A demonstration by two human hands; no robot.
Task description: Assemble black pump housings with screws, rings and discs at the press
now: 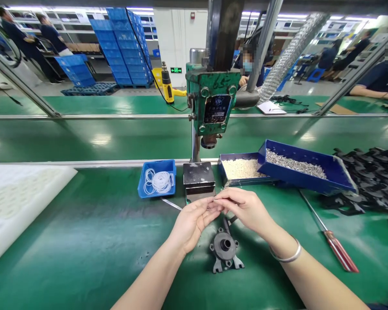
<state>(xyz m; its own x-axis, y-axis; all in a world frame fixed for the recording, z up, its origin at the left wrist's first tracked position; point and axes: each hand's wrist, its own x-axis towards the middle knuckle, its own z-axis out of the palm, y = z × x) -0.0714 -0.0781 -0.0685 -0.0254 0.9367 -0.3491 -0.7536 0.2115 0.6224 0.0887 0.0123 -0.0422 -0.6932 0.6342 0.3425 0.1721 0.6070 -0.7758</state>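
My left hand (193,221) and my right hand (244,207) meet fingertip to fingertip above the green bench, both pinched on a thin metal pin (217,200) that lies level between them. Right below them a dark grey cast part (225,249) with a round hub and a centre hole lies on the mat. My right wrist wears a silver bangle (287,255). The black block (198,178) of a small green press (212,103) stands just behind my fingers.
A blue tray of white rings (157,178) sits left of the press. Right of it are a tray of small white pieces (241,168) and a tray of metal pins (305,169). Black parts (371,176) pile at the right. A red-handled screwdriver (333,241) lies nearby. White foam sheet (17,198) at left.
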